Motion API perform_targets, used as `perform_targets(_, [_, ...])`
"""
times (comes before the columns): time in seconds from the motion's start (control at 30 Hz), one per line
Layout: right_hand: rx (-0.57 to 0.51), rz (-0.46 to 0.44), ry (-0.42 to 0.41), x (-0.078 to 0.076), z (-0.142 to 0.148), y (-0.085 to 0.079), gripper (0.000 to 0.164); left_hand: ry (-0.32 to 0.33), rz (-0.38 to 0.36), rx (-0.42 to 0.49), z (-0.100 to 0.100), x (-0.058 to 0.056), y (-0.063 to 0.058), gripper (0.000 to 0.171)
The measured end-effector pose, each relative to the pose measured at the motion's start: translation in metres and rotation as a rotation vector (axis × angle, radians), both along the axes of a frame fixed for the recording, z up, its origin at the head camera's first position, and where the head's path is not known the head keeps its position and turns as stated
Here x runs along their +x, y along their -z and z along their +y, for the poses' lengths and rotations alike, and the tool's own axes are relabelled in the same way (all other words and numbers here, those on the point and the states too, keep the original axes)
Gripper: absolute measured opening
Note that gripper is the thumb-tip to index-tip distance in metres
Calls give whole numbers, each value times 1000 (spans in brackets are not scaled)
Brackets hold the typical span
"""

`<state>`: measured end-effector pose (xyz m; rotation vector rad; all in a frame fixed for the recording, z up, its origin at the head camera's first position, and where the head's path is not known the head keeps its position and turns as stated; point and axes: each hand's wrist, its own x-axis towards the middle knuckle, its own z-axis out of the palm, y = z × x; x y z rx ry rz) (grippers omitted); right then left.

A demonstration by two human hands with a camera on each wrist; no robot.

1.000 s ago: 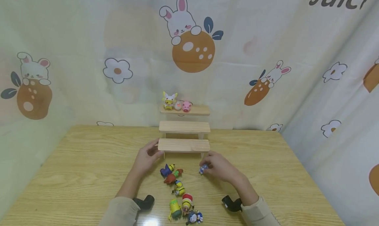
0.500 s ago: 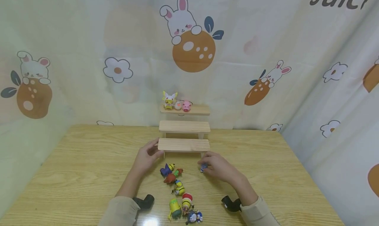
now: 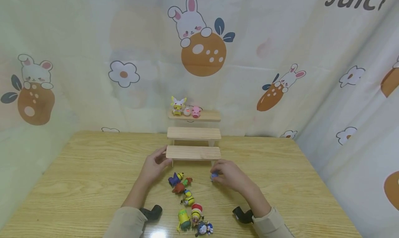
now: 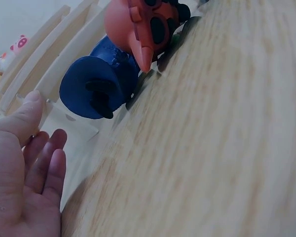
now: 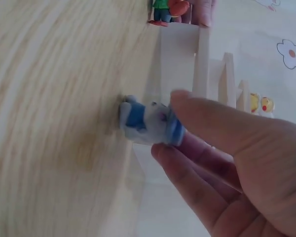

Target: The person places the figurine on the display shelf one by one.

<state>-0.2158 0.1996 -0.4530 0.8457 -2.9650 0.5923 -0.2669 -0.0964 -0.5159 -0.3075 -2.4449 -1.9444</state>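
Right hand (image 3: 233, 176) pinches blue figurine (image 5: 147, 122) at five o'clock of shelf (image 3: 193, 152); left hand (image 3: 153, 166), loosely spread, at shelf's eight o'clock.

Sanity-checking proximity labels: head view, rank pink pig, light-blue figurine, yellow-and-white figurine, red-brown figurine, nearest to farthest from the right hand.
1. Light-blue figurine: held by the right hand.
2. Red-brown figurine: on the table, left of the hand.
3. Pink pig: far back, on the top shelf.
4. Yellow-and-white figurine: same shelf, farther left.

Free tabletop (image 3: 302, 182) far right; figurines (image 3: 188, 200) central
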Motion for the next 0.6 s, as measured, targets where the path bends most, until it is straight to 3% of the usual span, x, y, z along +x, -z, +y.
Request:
perform_targets(0.17, [1,-5,20,1,-1,-1,13,2,-4,-1,0,1,1,64])
perform_targets(0.6, [20,-6,-16,3,3,-2,9,16,-31,30,-1,0,0,63])
